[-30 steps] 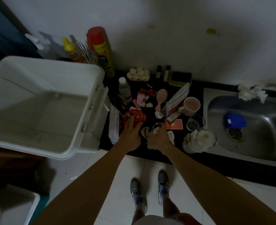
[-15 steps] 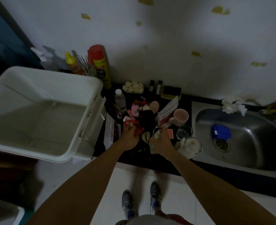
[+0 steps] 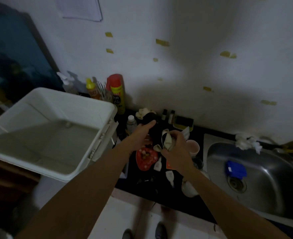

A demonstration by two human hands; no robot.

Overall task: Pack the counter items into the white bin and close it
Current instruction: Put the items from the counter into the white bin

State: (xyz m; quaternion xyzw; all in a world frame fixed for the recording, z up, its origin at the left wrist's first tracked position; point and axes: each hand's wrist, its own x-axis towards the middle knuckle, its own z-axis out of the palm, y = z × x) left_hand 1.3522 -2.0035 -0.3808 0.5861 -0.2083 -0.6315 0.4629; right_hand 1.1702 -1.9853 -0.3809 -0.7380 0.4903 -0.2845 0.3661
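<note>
The white bin [image 3: 73,96] stands open on the left, and its inside looks bare. Right of it, small items crowd the black counter [image 3: 159,188]. My left hand [image 3: 139,136] is above the counter, closed around a dark rounded object [image 3: 149,118] that is hard to make out. Just to its right, my right hand [image 3: 174,146] grips a bunch of cream-coloured pieces [image 3: 167,141]. Under both hands a red dotted dish [image 3: 145,159] lies on the counter, with small white packets [image 3: 157,165] beside it. A pink mug [image 3: 194,146] is partly hidden behind my right hand.
A yellow spray can with a red cap [image 3: 117,94] and a sauce bottle [image 3: 92,89] stand at the wall behind the bin. A small clear bottle [image 3: 131,123], a garlic dish [image 3: 143,112] and a sponge tray [image 3: 183,122] sit at the back. The steel sink [image 3: 271,187] holds a blue item [image 3: 235,169].
Both hands rose from the counter's front and moved toward the back. The left hand let go of the red dish and now grips the dark object. The view tilted up.
</note>
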